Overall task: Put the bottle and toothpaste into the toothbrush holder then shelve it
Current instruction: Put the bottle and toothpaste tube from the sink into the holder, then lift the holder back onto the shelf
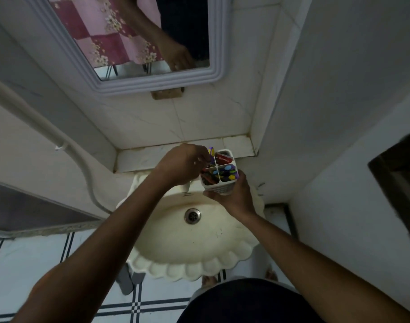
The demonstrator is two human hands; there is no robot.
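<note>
While the right hand cups the white holder above the sink, toothpaste already sits in its far compartment; the left hand pinches the purple-capped bottle at the rim; lower it upright, keeping the holder level.

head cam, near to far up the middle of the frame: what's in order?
Sink front rim → drain → right hand under the toothbrush holder → toothpaste in its far compartment → tiled ledge → mirror.
</note>
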